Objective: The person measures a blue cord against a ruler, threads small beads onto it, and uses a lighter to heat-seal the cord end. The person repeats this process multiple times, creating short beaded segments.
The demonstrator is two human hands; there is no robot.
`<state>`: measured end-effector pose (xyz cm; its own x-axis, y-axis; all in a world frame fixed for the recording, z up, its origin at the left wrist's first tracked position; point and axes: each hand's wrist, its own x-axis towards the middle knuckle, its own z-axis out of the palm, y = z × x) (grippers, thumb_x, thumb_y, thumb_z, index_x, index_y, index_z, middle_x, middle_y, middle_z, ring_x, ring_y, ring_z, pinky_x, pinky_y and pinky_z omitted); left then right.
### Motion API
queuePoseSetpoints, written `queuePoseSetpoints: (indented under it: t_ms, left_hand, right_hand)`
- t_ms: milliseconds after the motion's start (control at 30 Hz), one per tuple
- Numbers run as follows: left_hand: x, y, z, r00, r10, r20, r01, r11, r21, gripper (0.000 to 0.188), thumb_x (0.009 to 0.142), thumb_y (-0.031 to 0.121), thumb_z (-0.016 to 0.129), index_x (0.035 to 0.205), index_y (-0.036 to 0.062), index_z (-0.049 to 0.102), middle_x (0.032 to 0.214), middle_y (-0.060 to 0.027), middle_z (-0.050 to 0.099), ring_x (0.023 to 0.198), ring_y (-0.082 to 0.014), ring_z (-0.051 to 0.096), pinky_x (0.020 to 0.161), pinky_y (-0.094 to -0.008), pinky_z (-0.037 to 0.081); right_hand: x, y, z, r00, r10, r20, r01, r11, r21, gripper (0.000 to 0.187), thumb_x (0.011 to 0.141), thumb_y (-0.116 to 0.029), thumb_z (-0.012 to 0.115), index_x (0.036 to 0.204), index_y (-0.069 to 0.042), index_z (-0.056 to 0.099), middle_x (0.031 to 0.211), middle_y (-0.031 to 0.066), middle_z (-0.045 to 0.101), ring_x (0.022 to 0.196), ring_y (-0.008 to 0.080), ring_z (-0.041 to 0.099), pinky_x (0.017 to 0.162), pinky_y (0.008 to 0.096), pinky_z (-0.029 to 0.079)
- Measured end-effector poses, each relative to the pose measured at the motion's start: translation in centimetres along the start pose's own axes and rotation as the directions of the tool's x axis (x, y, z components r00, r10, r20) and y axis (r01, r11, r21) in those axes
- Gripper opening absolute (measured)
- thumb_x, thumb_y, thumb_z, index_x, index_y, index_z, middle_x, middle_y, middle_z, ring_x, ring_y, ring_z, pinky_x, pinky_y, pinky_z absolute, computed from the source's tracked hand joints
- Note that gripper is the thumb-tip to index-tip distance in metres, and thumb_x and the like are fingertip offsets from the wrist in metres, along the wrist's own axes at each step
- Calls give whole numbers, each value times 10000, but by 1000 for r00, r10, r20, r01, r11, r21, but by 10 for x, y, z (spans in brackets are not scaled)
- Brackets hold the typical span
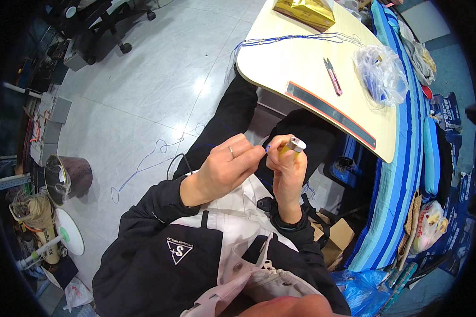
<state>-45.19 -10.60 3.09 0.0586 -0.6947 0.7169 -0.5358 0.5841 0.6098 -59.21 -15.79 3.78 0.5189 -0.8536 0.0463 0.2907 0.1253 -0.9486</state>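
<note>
In front of my chest, both hands are raised close together. My left hand (225, 168), with a ring on one finger, is pinched closed on a thin blue cord (268, 148) that runs between the two hands. My right hand (287, 177) is wrapped round a yellow lighter (297, 146), its metal top pointing up past the thumb. The fingertips of that hand also meet the cord, though the exact grip is partly hidden. No flame shows. A loose length of blue cord (143, 168) trails down over the floor to the left.
On the pale table (280, 58) lie blue cords (296, 39), thread snips (332, 77), a black ruler (330, 113), a plastic bag (380, 74) and a gold box (305, 13). A blue striped cloth (388, 185) borders it. A waste bin (69, 178) stands at left.
</note>
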Motion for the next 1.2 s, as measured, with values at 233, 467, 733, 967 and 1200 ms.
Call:
queuePoseSetpoints:
  t_ms: [233,467,733,967,1200]
  left_hand:
    - [1,0,3,999,10,47,-10,1000,4,303,646,-97,628,935,-27,573,684,-81,463,569,-222,458,505,-302,394]
    - [-2,2,6,944,-324,64,327,895,-305,114,778,-45,598,884,-20,563,658,-88,503,528,-168,485,482,-257,387]
    - [1,0,2,861,-470,195,459,553,-695,56,908,56,514,922,1,512,675,-15,519,569,-38,475,512,-166,360]
    - [20,-2,-5,845,-469,259,485,464,-741,69,927,62,488,957,0,494,780,-56,564,740,-101,584,671,-198,457]
    - [38,-3,-15,826,-526,202,473,452,-757,111,911,69,534,987,-11,519,803,-56,601,719,-82,573,625,-203,451]
  right_hand:
    - [4,-2,6,949,-303,-91,221,840,-495,171,839,-110,635,733,16,589,744,73,562,602,113,498,529,223,381]
    - [13,-6,-13,872,-461,-164,294,761,-579,173,850,-127,625,759,13,583,673,61,547,588,111,510,531,242,397]
    - [88,-53,-177,796,-596,-106,-189,-79,-979,363,924,-267,502,1089,55,533,1008,254,560,894,381,543,802,434,427]
    - [46,-30,-77,938,-337,-76,214,738,-640,302,904,-193,544,1107,30,530,1117,121,566,1005,222,548,889,335,408]
    - [28,-7,-7,883,2,470,-45,996,82,434,884,-314,593,1143,5,453,876,13,505,784,58,477,710,195,393]
